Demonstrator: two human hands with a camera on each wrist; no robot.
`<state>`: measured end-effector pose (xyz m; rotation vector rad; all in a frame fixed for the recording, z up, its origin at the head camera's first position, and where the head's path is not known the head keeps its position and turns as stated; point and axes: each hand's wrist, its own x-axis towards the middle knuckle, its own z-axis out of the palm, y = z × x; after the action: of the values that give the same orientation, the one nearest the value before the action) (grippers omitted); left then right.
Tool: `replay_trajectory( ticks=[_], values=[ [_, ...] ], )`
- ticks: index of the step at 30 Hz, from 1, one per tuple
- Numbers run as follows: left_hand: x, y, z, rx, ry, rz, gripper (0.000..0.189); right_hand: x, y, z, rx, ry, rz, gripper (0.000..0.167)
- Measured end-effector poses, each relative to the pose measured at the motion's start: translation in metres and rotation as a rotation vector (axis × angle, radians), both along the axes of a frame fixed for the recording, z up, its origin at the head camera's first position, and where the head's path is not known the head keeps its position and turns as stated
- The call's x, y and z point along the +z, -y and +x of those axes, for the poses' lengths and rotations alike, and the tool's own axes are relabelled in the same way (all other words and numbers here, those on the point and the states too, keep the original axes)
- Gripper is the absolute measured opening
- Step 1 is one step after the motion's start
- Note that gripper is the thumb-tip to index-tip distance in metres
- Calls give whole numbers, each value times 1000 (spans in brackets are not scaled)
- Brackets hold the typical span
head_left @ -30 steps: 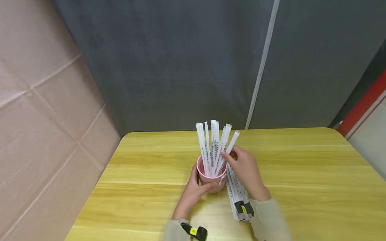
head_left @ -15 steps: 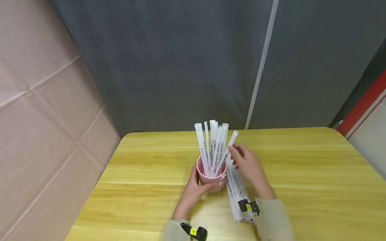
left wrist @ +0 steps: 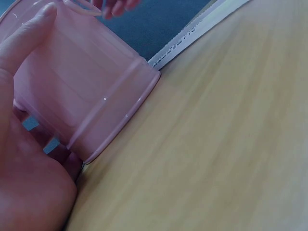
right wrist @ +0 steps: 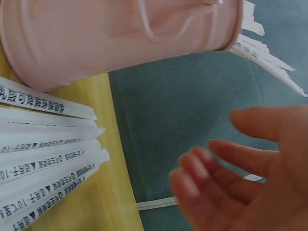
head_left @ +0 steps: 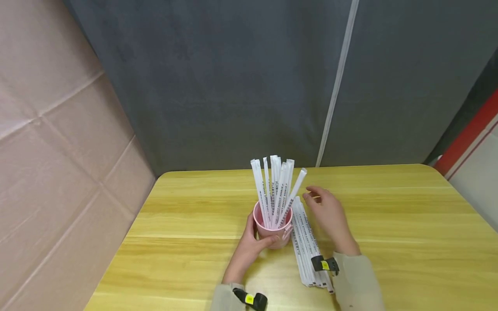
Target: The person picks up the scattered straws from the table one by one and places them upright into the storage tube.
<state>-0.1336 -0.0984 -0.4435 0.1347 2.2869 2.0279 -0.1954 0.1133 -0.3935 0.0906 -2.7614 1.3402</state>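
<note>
A pink cup (left wrist: 86, 82) stands upright on the table (head_left: 186, 242), near the middle of its width. Its small handle (head_left: 287, 232) is on the right side.

The left hand (head_left: 250, 248) holds the cup low down. Its thumb lies across the near wall and its fingers go round the left side, so the grip is as wide as the cup.

Several paper-wrapped straws (head_left: 274, 194) stand in the cup, their tops fanned out well above the rim. One straw (head_left: 297, 185) leans farther right than the others, a little apart from them.

The right hand (head_left: 330, 211) is just right of that leaning straw and does not touch it. Its fingers are loosely bent, with a moderate gap between them and the thumb in the right wrist view, and it holds nothing.

More wrapped straws (head_left: 307, 246) lie side by side on the table just right of the cup, slanting toward the near edge, with dark print on their paper. The right hand is near their far ends.

Both arms have pale sleeves (head_left: 359, 280) and black wrist straps (head_left: 256, 299) with yellow patches. Behind the table hangs a dark cloth (head_left: 218, 86) crossed by a pale strip (head_left: 340, 73). On the left is a creased pinkish sheet (head_left: 66, 142); on the right, a red band (head_left: 470, 138).
</note>
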Motion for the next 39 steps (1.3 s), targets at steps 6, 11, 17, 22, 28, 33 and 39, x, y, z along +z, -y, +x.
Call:
replay_trajectory(
  ticks=[6,11,17,22,28,33,39],
  values=[
    [-16,2,-6,3,-11,5,93,-13,4,-3,79,89,124,56],
    [-29,3,-11,9,-19,-2,91,-21,4,-4,129,180,164,65],
    [-29,3,-10,18,-20,-8,94,-28,6,-1,142,215,144,61],
    [-27,2,-9,19,-20,-6,93,-33,7,-1,156,209,160,49],
    [-27,2,-10,17,-17,-8,93,-39,8,-1,149,211,184,42],
    [-28,2,-10,12,-11,-12,92,-41,9,0,144,228,179,34],
    [-27,2,-10,13,-6,-11,93,-39,7,0,140,247,158,35]
  ],
)
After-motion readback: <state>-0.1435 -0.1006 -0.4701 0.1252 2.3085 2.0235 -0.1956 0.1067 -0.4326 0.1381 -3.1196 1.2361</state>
